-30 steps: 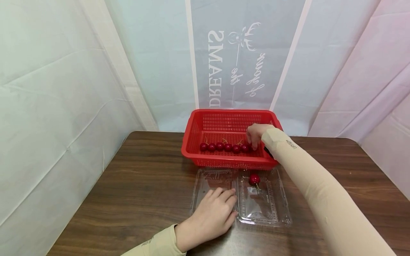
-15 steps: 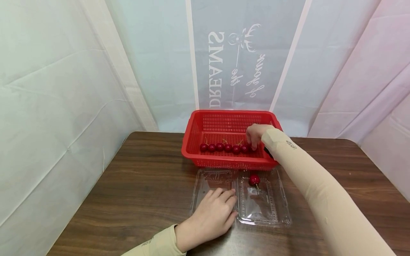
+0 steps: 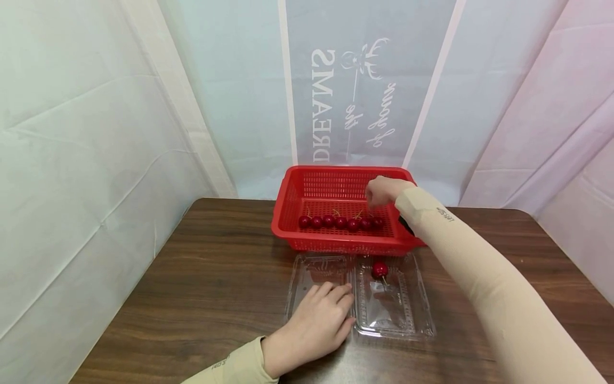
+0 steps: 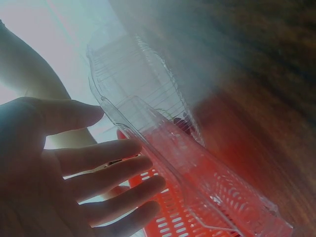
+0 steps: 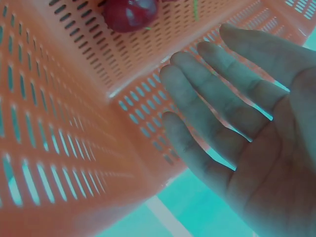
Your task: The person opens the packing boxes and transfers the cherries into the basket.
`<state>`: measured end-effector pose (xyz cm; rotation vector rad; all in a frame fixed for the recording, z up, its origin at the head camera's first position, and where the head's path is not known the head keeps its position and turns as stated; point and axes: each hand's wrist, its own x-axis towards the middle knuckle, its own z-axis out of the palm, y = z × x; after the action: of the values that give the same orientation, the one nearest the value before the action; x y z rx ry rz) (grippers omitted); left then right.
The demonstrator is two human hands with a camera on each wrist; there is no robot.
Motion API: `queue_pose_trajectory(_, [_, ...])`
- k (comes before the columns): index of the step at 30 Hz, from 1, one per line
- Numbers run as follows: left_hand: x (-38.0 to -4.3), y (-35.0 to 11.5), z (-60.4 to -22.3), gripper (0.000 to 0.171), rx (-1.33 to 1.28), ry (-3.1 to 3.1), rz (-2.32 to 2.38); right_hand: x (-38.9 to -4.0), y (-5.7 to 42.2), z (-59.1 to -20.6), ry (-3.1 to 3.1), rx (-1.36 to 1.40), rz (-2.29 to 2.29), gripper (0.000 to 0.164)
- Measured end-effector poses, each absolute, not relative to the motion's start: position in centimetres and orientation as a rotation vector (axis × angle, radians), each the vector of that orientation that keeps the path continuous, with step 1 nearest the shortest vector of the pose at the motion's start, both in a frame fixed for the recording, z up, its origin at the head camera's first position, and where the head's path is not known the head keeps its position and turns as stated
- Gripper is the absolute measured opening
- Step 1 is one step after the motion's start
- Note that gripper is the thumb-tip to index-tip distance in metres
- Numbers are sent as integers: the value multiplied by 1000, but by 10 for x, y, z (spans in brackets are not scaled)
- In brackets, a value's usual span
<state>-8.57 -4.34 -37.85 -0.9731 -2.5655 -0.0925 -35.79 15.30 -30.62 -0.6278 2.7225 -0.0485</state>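
Observation:
My left hand [image 3: 318, 320] rests over the left half of a clear plastic clamshell box [image 3: 395, 320], its fingertips at the fold between the halves. In the left wrist view those fingers [image 4: 126, 148] are extended along the plastic edge. One cherry [image 3: 380, 270] with a stem lies in the box's right half. Behind it stands a red slotted basket [image 3: 283, 208] with a row of several cherries [image 3: 328, 221] along its floor. My right hand [image 3: 384, 191] is over the basket's right side, above the row's end. In the right wrist view its fingers [image 5: 212, 94] are loosely extended, holding nothing; a cherry [image 5: 131, 15] shows beyond.
Everything stands on a dark wood-grain table [image 3: 201, 298]. A printed curtain [image 3: 364, 106] hangs right behind the basket. White cloth [image 3: 86, 160] closes off the left, and more hangs at the right. My right sleeve [image 3: 484, 282] reaches across the right side.
My right hand has lifted a little from the row's right end, uncovering the rightmost cherry there. The left hand and the cherry in the box have stayed in place.

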Motion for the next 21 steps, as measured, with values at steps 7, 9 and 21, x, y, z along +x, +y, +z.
queue_pose_trajectory(7, [-86,-43,-380,29,-970,-2567,-96,-351,153,-291,2749,-799,3,7])
queue_pose_trajectory(9, [-86,-43,-380,29,-968,-2563,-95,-349,154,-287,2762,-831,15,8])
queue_pose_trajectory(21, [-85,-41,-380,29,-962,-2563,-96,-328,155,-267,2750,-963,-8,11])
